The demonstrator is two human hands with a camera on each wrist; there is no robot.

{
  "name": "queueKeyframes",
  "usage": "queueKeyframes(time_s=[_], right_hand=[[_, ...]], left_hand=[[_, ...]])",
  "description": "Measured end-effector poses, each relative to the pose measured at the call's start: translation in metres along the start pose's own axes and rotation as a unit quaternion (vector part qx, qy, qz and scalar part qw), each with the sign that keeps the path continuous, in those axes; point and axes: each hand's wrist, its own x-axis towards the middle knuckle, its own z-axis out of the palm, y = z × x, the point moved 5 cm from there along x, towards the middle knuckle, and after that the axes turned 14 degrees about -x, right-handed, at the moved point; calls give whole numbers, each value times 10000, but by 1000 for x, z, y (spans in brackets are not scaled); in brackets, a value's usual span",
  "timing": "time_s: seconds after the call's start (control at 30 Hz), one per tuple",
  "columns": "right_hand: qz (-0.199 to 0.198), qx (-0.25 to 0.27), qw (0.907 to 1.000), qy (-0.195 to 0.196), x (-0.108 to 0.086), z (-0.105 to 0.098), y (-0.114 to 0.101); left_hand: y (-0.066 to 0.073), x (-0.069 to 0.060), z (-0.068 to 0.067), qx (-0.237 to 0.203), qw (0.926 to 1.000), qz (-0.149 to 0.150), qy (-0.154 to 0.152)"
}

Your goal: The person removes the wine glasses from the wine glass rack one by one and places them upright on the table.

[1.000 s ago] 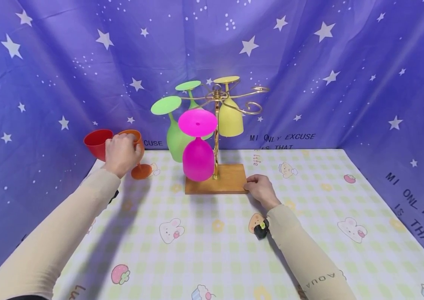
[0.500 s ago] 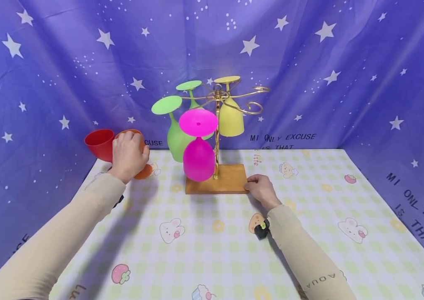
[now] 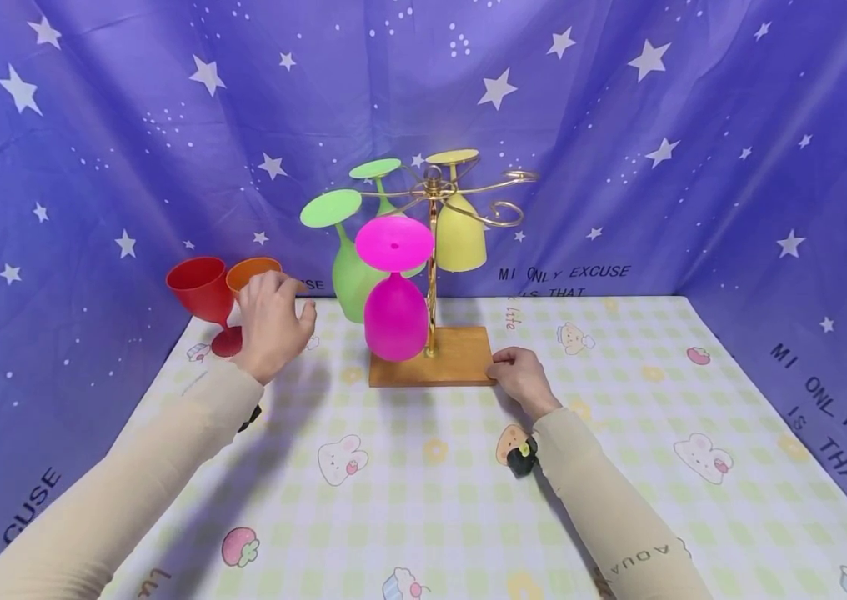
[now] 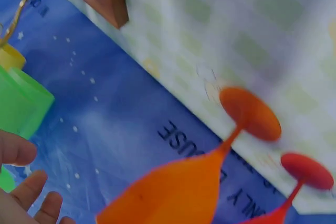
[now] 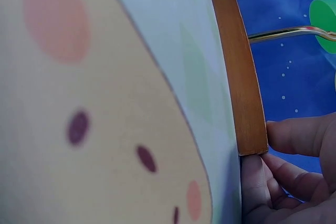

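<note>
My left hand, fingers parted and holding nothing, is in front of an orange goblet. The left wrist view shows a gap between hand and goblet, which stands upright. To its left is an upright red goblet. With thumb on top and fingers against the end, my right hand grips the right edge of the wooden base of a gold stemware rack. Upside down on the rack hang a magenta goblet, two green goblets and a yellow goblet.
A pale checked tablecloth with cartoon prints covers the table. Curled wire arms reach out on the rack's right side. Behind and at both sides hangs a purple star-printed curtain.
My left hand has let go of the orange goblet and moved right and toward me, uncovering the red goblet's foot. The right hand stays on the base; the rack has not moved.
</note>
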Motion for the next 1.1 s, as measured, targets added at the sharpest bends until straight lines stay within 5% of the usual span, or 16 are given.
queueKeyframes(time_s=[0.6,1.1], right_hand=[[69,37,10000,-2,1,-1,2],[-14,-11,10000,5,0,0,-1]], left_hand=[[19,-30,51,-883,9903,-772,-743],[16,-50,83,-1545,9556,-2068,-1422]])
